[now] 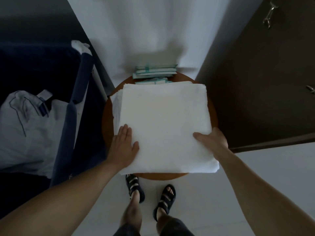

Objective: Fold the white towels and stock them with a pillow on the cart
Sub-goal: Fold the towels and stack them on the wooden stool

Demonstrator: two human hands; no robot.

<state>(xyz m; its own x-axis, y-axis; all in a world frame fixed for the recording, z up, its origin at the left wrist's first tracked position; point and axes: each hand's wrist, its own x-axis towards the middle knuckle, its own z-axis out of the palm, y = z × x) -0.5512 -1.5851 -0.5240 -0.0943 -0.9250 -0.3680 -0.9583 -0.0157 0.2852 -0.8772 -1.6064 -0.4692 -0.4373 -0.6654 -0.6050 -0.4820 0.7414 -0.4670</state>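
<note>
Our left hand (pixel 125 143) lies flat, fingers straight, on the folded white towel (pixel 163 126); our right hand (pixel 213 143) grips its right edge, thumb on top; we should press evenly and keep edges square; it rests on the round wooden table (pixel 107 114); at left, the blue cart (pixel 75 106) holds pale bagged linen (pixel 25 126).

towel stack (pixel 163 123): lying on the round table (pixel 107 120), just ahead of the left-hand fingers (pixel 125 132), overhanging the near rim
left hand (pixel 123 147): resting flat on the stack's near left corner
right hand (pixel 213 142): sitting at the near right edge, thumb (pixel 200 135) on top
packets (pixel 156 73): lying on the table beyond the stack, far from the fingers
cart (pixel 73 116): standing left of the left-hand fingers
door (pixel 264 74): standing right of the right thumb
feet (pixel 150 195): standing below the table's near rim, behind both hands
</note>
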